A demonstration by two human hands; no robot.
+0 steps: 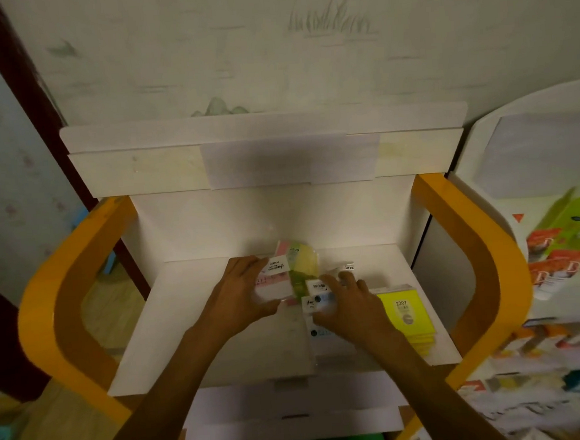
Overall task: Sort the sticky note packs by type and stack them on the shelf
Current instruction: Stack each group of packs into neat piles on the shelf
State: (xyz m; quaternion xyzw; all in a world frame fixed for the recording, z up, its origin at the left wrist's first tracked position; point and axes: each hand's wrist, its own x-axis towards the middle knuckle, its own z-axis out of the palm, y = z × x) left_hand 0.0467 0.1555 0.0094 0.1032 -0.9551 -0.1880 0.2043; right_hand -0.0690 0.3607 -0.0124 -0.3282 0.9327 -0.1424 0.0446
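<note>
White shelf board [200, 329] between orange curved side frames [64, 304], left hand [240, 292] gripping pink-and-white sticky note pack [274, 284], right hand [351, 306] fingers spread on white-labelled packs [316, 302], bright yellow pack stack [410, 314] just right of it

dim, warm indoor light; soft shadows under both forearms; wide-angle bending at edges; blurred, smeared detail at lower right.

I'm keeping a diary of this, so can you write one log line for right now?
left hand: holds pink-and-white pack | right hand: on white packs | yellow stack: on shelf, right side
</note>
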